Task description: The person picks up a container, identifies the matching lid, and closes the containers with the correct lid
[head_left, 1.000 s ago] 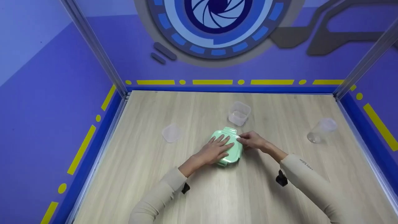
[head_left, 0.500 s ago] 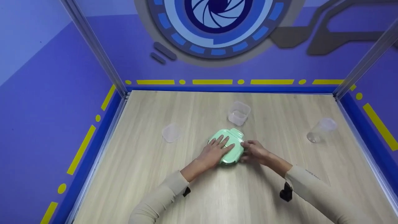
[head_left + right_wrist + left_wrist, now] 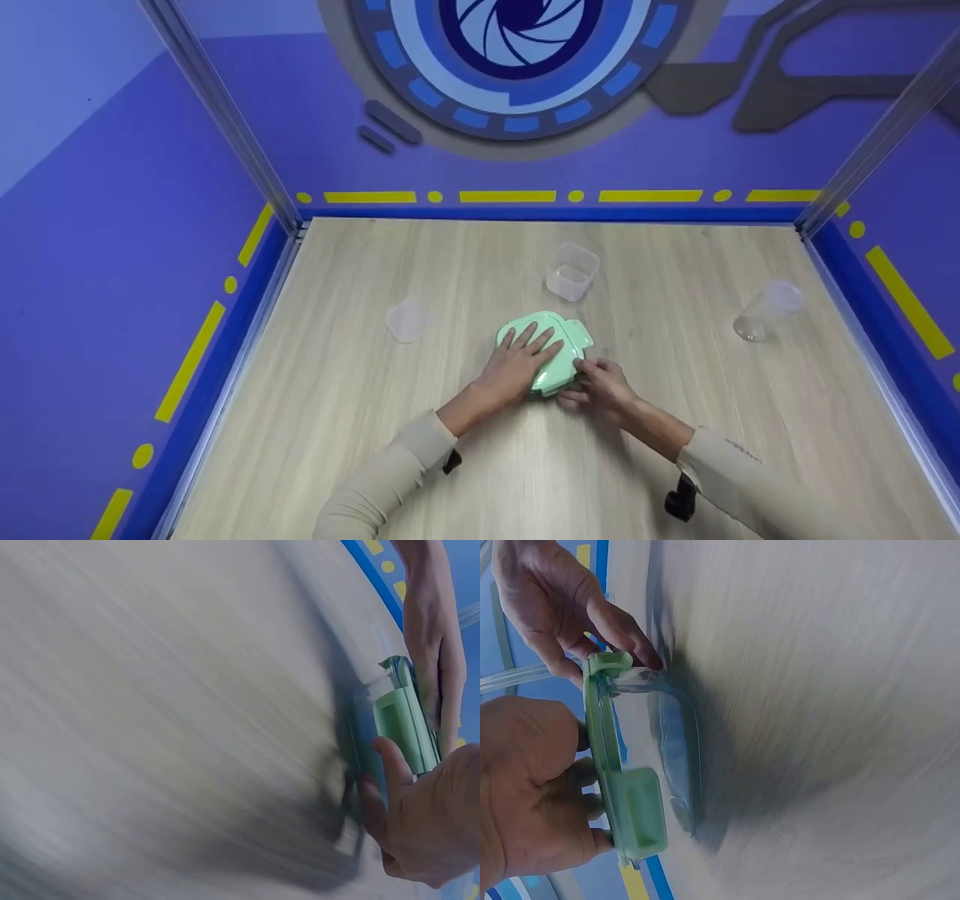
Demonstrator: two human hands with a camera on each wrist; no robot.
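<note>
beige long sleeves (image 3: 390,472); black wrist straps (image 3: 679,501); bare hands

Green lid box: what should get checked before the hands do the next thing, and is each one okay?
1. Left hand rests flat on the green lid: ok.
2. Right hand has fingers on the near side clip of the lidded container: ok.
3. That clip snapped fully down: cannot tell, fingers hide it.
4. Far clip sticks out, seemingly not folded down: not ok.
5. Small open tub, loose clear lid and tipped clear cup lie apart from the hands: ok.
</note>
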